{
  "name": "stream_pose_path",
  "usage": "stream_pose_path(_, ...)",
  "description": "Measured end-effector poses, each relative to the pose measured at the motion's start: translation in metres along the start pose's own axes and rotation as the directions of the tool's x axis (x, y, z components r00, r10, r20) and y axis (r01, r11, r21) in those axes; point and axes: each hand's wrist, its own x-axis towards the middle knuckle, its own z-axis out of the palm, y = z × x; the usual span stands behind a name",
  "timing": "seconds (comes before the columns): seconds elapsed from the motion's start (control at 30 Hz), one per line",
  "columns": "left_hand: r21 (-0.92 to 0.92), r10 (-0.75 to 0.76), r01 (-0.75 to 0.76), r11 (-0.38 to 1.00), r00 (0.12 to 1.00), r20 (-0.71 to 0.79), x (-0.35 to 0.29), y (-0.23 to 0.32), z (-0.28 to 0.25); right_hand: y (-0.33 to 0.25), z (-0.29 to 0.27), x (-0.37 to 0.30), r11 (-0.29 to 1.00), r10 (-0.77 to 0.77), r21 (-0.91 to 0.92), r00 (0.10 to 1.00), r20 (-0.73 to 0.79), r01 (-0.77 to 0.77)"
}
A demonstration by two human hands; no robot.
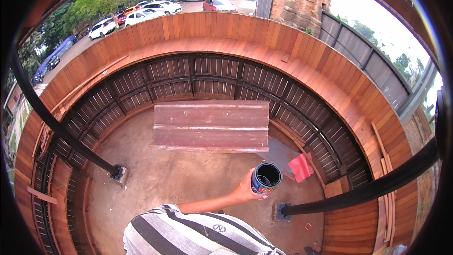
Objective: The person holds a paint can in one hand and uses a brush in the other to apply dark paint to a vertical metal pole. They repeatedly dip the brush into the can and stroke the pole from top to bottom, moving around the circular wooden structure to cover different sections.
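My left hand [246, 188] is wrapped around a small open paint can [266, 190], with my forearm reaching across in front of my striped shirt. The can has a dark rim and a blue label with red and white print. Its mouth faces up and shows a dark inside with some glossy matter at the bottom; how full it is I cannot tell. My thumb lies along the near side of the can, while the other fingers are mostly hidden behind it. No part of my right hand shows.
A long reddish-brown metal sheet [211, 126] lies ahead on the earthen floor [137, 179]. Curved wooden bench and backrest [198, 45] ring the space. Black posts rise at left [71, 134] and right [363, 193]. A red sheet [300, 167] lies right of the can. Loose planks [388, 193] rest at far right.
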Motion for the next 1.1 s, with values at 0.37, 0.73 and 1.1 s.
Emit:
stream_pose_path(0.37, 0.027, 0.021, -0.016, 1.000, 0.985, -0.169, -0.002, -0.014, 0.016, -0.057, 0.051, -0.119, 0.944, 0.061, 0.296, 0.958, 0.279, -0.146)
stream_pose_path(0.73, 0.084, -0.054, 0.064, 0.994, 0.992, -0.112, -0.019, 0.024, 0.152, -0.071, 0.081, -0.201, 0.738, 0.148, 0.602, 0.943, 0.297, -0.305)
stream_pose_path(1.1, 0.027, -0.071, 0.077, 0.997, 0.980, -0.185, -0.063, 0.027, 0.251, 0.061, -0.006, 0.006, 0.788, 0.065, 0.615, 0.993, -0.097, 0.009)
